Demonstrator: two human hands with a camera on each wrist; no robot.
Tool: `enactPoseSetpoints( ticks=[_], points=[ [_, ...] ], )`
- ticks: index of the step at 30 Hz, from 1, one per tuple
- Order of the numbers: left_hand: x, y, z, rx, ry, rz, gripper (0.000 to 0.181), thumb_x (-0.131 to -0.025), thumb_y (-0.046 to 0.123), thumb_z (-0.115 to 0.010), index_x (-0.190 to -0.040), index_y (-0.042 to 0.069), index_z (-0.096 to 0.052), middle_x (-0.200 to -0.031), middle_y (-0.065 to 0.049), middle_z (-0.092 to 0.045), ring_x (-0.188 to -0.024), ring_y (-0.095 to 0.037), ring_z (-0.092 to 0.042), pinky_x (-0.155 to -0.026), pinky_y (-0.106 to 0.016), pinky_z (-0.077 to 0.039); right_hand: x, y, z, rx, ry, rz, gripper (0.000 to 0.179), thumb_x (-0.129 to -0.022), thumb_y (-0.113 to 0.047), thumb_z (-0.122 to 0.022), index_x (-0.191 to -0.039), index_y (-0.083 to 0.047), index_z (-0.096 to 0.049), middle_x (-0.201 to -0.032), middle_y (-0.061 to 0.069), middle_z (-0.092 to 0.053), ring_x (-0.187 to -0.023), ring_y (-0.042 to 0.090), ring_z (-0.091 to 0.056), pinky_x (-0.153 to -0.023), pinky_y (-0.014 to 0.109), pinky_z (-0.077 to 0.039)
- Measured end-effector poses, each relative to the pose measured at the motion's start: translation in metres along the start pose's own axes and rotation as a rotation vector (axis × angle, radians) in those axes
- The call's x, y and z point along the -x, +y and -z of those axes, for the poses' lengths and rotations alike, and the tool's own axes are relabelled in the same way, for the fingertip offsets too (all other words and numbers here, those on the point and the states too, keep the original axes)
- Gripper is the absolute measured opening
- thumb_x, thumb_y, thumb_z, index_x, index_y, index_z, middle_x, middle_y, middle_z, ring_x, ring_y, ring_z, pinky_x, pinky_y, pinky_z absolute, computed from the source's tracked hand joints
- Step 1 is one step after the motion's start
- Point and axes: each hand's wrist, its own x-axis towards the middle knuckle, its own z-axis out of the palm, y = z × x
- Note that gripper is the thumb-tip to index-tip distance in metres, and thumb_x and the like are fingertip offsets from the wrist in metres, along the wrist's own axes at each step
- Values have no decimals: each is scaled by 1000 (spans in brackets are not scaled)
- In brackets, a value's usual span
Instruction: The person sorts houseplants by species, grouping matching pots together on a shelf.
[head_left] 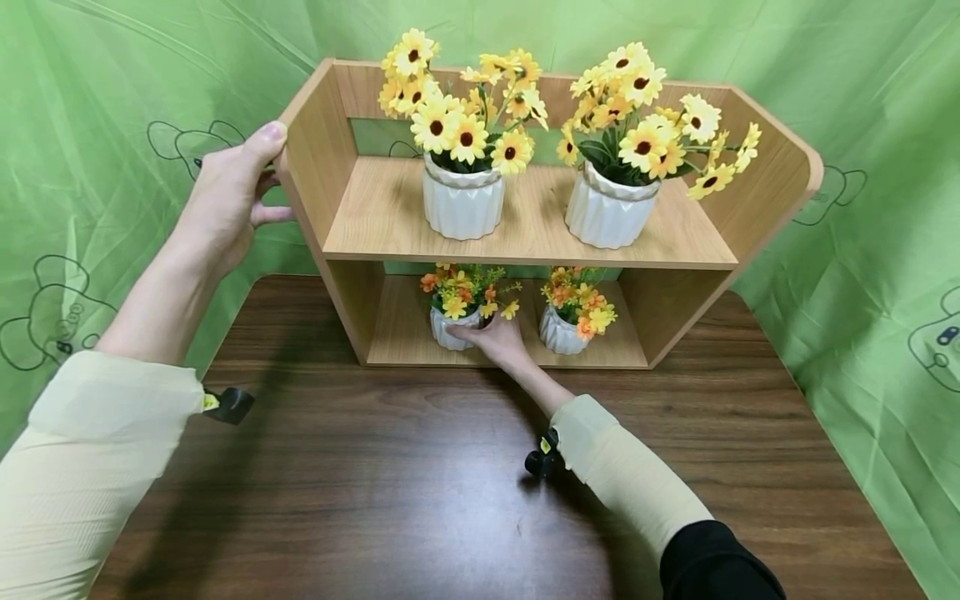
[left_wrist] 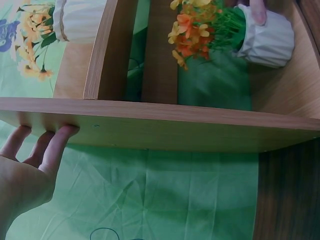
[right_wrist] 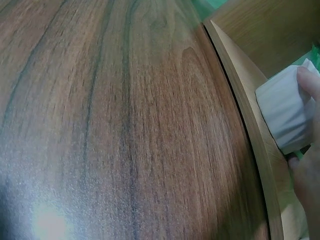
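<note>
My left hand (head_left: 225,200) touches the outer face of the left side panel of a two-tier wooden shelf (head_left: 525,262). In the left wrist view, its fairly straight fingers (left_wrist: 59,147) press their tips on that panel. My right hand (head_left: 501,340) reaches into the lower tier and grips a small white flower pot (head_left: 453,332) with orange and yellow artificial flowers. Its thumb (right_wrist: 309,80) lies across the pot's wall in the right wrist view; the other fingers are mostly hidden behind the pot. Close to the right of that hand stands a similar white pot (head_left: 561,333) of orange flowers.
On the upper tier stand two larger white pots, a left pot (head_left: 463,204) and a right pot (head_left: 611,212), both with yellow daisy-like flowers. The shelf stands on a dark wood table (head_left: 420,467). Green printed cloth (head_left: 90,208) hangs behind and at the sides.
</note>
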Motion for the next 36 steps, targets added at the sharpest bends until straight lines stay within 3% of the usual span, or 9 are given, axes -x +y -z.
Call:
enactPoseSetpoints(
  ticks=[3,9,16,22,31,36],
  points=[
    [0,0,0,-1,-3,1,47,-94,42,-73,-125,7,-70,-135,-2,-54,-118,-19,-61,-69,-28,-67,1,1,-1,-28,-13,26,112,-76,-60,-86,-161,-16,-27,-162,17,-40,-150,33,-41,-125,51,-40],
    [1,-1,0,-4,-5,2,45,-94,42,-73,-123,7,-71,-135,-2,-55,-118,-19,-61,-68,-28,-67,4,1,-1,-12,-30,-47,128,-74,-67,-83,-165,-9,-15,-167,23,-27,-153,37,-35,-126,53,-37],
    [3,-2,0,-25,-6,-12,45,-94,44,-72,-122,9,-72,-135,-3,-56,-118,-19,-61,-68,-27,-67,6,2,-1,58,-26,-60,130,-73,-71,-81,-161,2,-20,-162,29,-35,-148,40,-42,-123,52,-43],
    [4,-2,0,-29,-10,-16,48,-94,44,-72,-126,8,-71,-134,-3,-57,-117,-19,-61,-69,-27,-67,5,3,-1,70,-17,-50,128,-73,-71,-81,-160,3,-23,-160,29,-38,-147,41,-44,-121,53,-44],
    [4,-2,-1,-37,-1,-13,56,-94,45,-72,-134,7,-66,-137,-4,-55,-120,-20,-60,-70,-26,-67,4,3,-1,81,-13,-71,134,-72,-74,-80,-162,2,-18,-165,28,-30,-151,41,-38,-124,54,-40],
    [3,-1,-1,-32,3,-16,59,-93,45,-72,-137,7,-65,-134,-3,-57,-117,-19,-61,-69,-26,-67,3,3,-1,76,-6,-64,134,-70,-74,-81,-161,4,-21,-162,29,-36,-148,41,-42,-123,53,-42]
  ],
)
